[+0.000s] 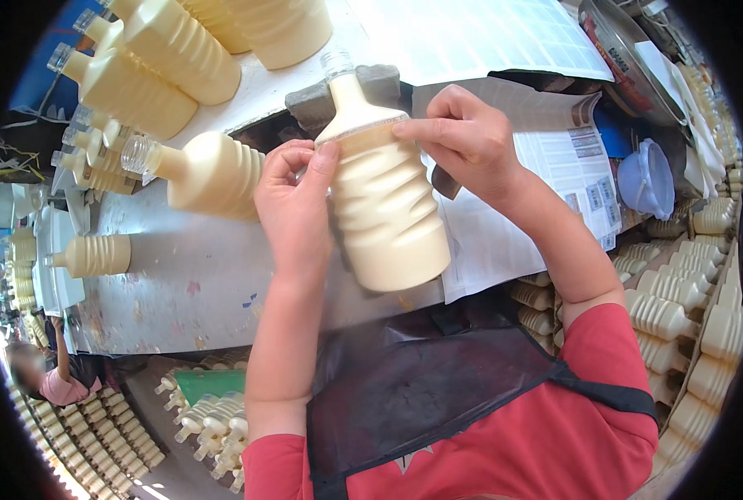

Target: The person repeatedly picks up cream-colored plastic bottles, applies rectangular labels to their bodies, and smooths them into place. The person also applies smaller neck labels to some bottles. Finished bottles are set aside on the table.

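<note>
A grey, paint-flecked worktable [188, 292] spreads beneath everything, and on it, at the centre of the dial, is a ribbed cream bottle [392, 225], tilted, its neck toward twelve o'clock and its base toward five. Rows of stacked bottles [667, 287] fill the ground at four o'clock. At three o'clock a pale printed sheet [505, 225] lies partly under the right forearm; a larger white sheet [480, 42] is at one. Big cream bottles [180, 50] crowd ten to eleven o'clock, and another bottle [213, 175] lies at nine, just beside the left hand [296, 187]. That hand is narrow — fingers curled, thumb pressed to the bottle's upper left shoulder; whether it grips anything there, I cannot tell. The right hand [471, 142], at two o'clock, is narrow too, its index fingertip touching the right of the shoulder and the other fingers folded in; I cannot tell whether they hold anything. A blue basin [646, 179] sits farther out at three. A grey block [380, 83] shows on both sides of the bottle's neck. Smallest is a thin brownish strip [363, 131] across the shoulder — between thumb and fingertip.
</note>
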The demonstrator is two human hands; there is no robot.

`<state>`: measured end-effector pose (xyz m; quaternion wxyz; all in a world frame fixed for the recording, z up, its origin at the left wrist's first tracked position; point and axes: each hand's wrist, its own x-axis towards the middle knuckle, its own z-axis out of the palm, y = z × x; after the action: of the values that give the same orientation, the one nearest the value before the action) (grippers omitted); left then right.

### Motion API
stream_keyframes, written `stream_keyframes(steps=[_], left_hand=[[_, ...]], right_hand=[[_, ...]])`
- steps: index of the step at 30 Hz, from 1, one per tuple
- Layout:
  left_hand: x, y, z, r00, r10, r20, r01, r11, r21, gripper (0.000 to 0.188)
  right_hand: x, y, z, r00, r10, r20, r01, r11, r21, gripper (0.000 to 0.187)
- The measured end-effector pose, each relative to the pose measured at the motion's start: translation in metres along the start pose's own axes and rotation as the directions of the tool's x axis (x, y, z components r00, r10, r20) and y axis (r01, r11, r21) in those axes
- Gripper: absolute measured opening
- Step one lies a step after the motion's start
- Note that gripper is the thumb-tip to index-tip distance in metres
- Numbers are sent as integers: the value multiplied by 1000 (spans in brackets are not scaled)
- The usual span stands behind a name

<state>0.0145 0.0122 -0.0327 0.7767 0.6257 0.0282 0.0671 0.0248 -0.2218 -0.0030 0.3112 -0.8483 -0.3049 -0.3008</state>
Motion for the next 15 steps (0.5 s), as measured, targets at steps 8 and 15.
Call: stream_keyframes(steps=[8, 15], left_hand=[[-2, 5, 1, 998, -70, 7, 70, 994, -85, 16], [-3, 19, 7, 977, -204, 56, 212, 956, -204, 35]], right_hand=[[-6, 8, 5, 996, -90, -20, 90, 996, 4, 41], [-22, 15, 1, 837, 532, 131, -538, 754, 376, 24]])
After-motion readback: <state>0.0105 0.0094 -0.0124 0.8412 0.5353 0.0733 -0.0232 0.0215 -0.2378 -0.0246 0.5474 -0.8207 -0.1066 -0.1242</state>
